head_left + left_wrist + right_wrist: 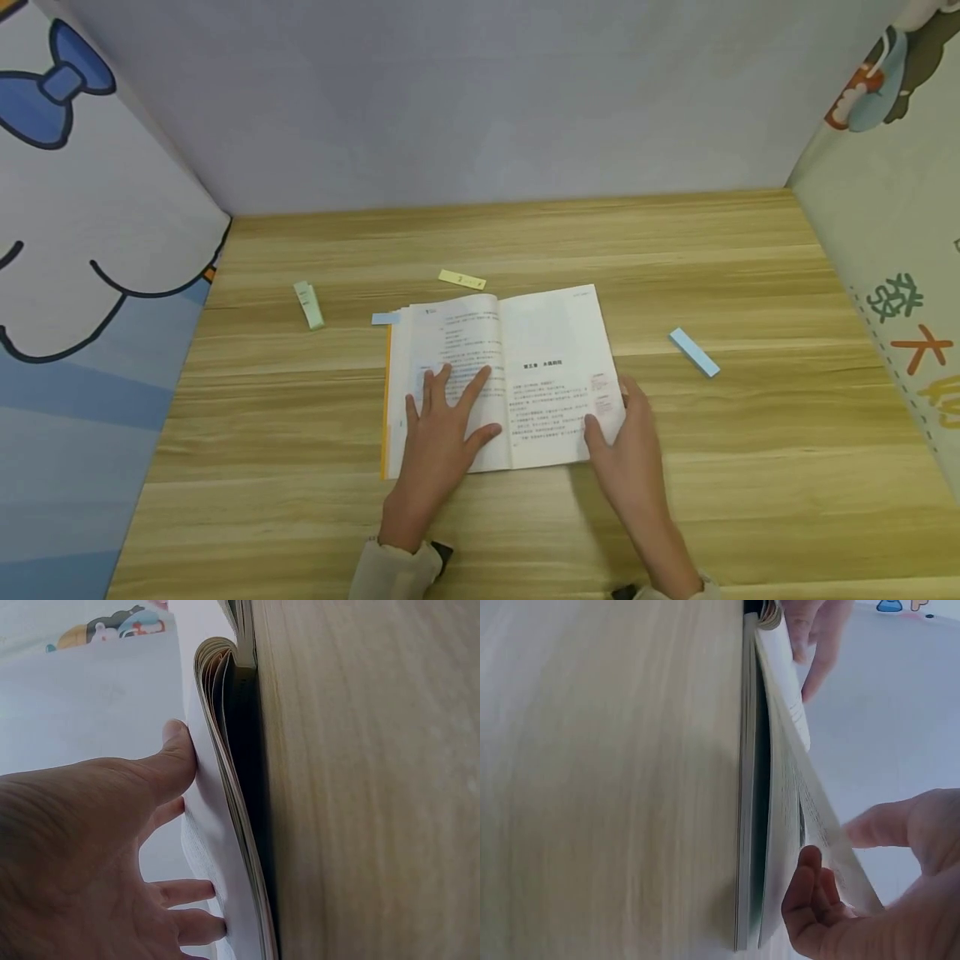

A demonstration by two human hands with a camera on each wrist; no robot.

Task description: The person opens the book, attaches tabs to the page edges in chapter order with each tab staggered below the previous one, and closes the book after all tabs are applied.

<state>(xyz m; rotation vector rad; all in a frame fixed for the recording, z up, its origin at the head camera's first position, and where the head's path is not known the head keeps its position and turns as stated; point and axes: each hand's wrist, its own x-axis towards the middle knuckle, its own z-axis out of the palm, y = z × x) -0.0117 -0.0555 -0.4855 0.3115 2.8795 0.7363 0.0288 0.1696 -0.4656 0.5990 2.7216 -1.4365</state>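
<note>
I see the white-paged paperback book with a yellow cover edge (pixel 501 379) lying open near the middle of the pale wood-grain laminate table (pixel 750 467), so the opening is done; by my judgement a page turn is only starting. My left hand (pixel 442 433) lies flat with fingers spread straight on the left page, pressing it down rather than gripping. My right hand (pixel 626 446) pinches the lower outer corner of the right-hand page between thumb and curled fingers; the right wrist view shows that thin sheet (pixel 821 817) lifted and bowed away from the stack beneath. A small blue paper tab (pixel 386 318) pokes out at the book's upper left edge, apparently already stuck in. Three slim sticky-note pads lie apart from the book: a green one (pixel 308 304) to the left, a yellow one (pixel 462 280) just behind it, a light blue one (pixel 693 352) to the right. The paper looks matte, limp and printed; the table smooth and hard
</note>
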